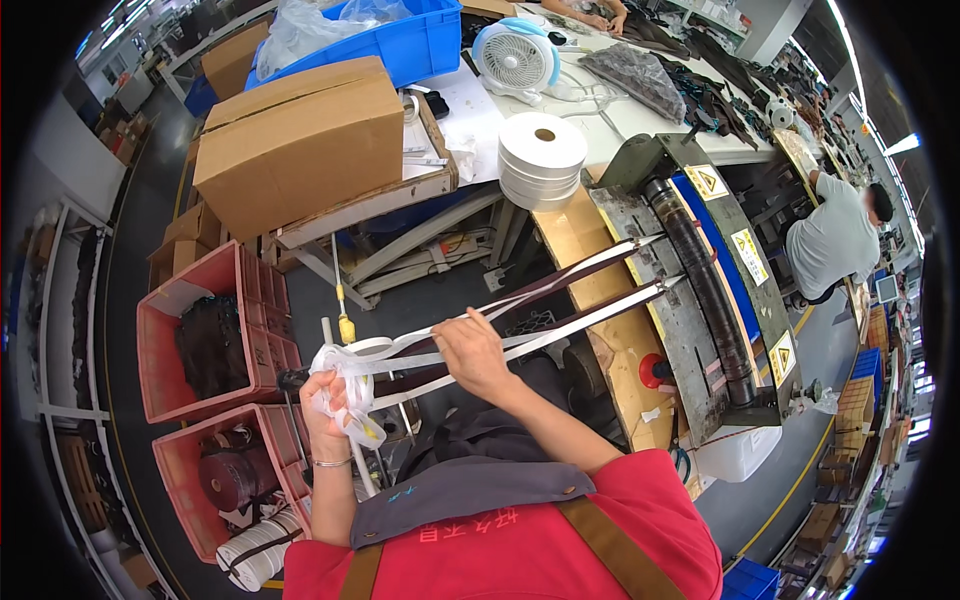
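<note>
My left hand is closed around a loose bunch of white tape, its loops spilling over the fingers. My right hand grips the upper strand of white tape, fingers curled over it. Two strands stretch from the machine at the right toward my left hand; dark maroon strips run beside them. At the right the strands enter the metal plate of a machine with a dark roller. What my right fingertips pinch is partly hidden.
White tape rolls stand stacked beside the machine. A cardboard box, blue crate and small fan are on the tables. Red crates hold dark material at the left. Another person sits at the far right.
</note>
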The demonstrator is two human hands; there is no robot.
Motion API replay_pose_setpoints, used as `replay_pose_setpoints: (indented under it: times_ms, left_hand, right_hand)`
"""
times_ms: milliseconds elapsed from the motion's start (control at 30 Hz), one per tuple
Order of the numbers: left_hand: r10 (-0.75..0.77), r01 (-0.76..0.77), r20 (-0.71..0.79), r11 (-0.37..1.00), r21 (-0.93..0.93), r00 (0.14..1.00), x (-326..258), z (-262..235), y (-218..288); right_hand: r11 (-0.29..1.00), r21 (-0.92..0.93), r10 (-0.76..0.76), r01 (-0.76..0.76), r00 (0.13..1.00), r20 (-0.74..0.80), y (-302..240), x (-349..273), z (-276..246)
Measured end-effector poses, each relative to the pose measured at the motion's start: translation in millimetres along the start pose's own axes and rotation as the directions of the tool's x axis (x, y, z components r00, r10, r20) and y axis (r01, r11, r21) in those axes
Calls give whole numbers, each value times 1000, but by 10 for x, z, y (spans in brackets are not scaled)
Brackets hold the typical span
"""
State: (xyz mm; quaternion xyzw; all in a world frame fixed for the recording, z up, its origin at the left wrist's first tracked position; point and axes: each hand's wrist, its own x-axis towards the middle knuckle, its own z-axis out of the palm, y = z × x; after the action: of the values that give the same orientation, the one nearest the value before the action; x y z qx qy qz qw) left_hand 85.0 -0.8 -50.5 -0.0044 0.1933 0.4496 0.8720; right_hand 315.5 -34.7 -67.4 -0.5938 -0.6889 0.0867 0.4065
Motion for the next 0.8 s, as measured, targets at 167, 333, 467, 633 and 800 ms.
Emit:
replay_pose_setpoints:
  times_ms: [167, 333, 467, 633, 800]
  left_hand:
    - [23, -33, 145, 997, 67, 989, 56, -68, -15]
    - [175, -142, -146, 967, 211, 974, 224, -365, -381]
    - [-126, 169, -188, 957, 235, 974, 281, -305, -765]
    - [-286, 296, -83, 939, 176, 955, 276, -180, -802]
    - [-96, 100, -53, 993, 69, 994, 360, -345, -421]
  right_hand:
    - [986, 159, 42, -42, 999, 3, -377, -110, 191]
    - [943, 314, -88, 106, 994, -69, -539, -70, 198]
    - [845, 449, -300, 291, 952, -55, -628, -124, 266]
    - [753, 528, -440, 393, 897, -40, -555, -416, 259]
    - [787, 487, -402, 378, 914, -59, -539, -389, 7]
